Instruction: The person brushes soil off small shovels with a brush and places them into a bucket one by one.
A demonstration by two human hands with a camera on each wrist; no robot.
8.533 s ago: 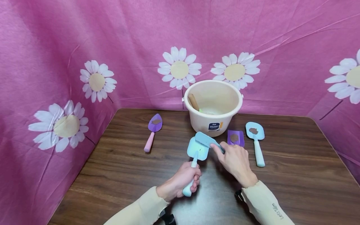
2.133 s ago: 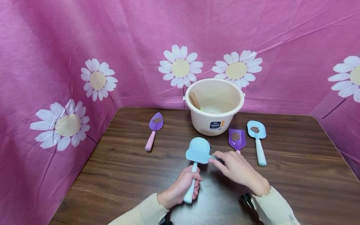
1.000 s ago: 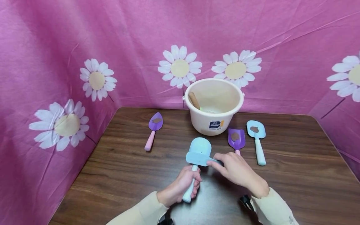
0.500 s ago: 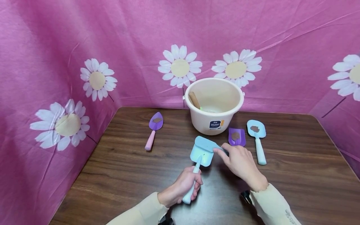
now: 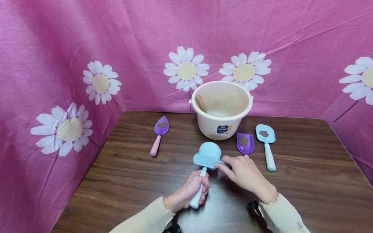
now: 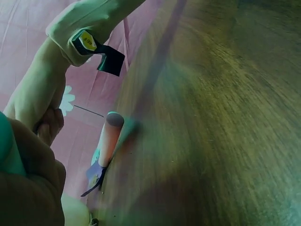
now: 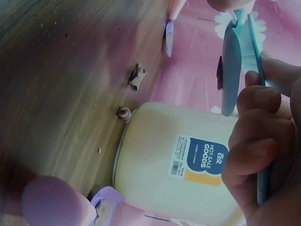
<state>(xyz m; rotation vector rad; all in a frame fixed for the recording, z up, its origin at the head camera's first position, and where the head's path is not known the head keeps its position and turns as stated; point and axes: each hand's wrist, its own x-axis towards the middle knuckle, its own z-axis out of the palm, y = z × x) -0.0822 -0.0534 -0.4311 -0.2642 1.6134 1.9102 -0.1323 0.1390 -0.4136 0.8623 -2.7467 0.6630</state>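
In the head view, my left hand [image 5: 190, 191] grips the pale handle of a light blue toy shovel [image 5: 210, 149], its blade raised in front of the bucket. With thumb and fingers, my right hand [image 5: 246, 174] holds a flat blue scraper [image 5: 205, 160]. The scraper lies crosswise over the blade near the handle end, covering that part. Seen from the right wrist, the shovel blade [image 7: 230, 70] has a dark patch on its underside, and the scraper's thin handle runs between my fingers. The left wrist view shows curled fingers [image 6: 35, 183] round the handle.
A cream bucket [image 5: 217, 127] with a wooden-handled tool [image 5: 201, 103] inside stands behind. Right of it lie a purple shovel [image 5: 245, 145] and another light blue shovel [image 5: 269, 155]; a pointed purple trowel [image 5: 161, 129] lies left. Small lumps [image 7: 137, 77] sit near the bucket.
The scraper has moved back and forth over the shovel blade: at the far edge half a second ago, now near the handle end. My left hand stays almost in place.
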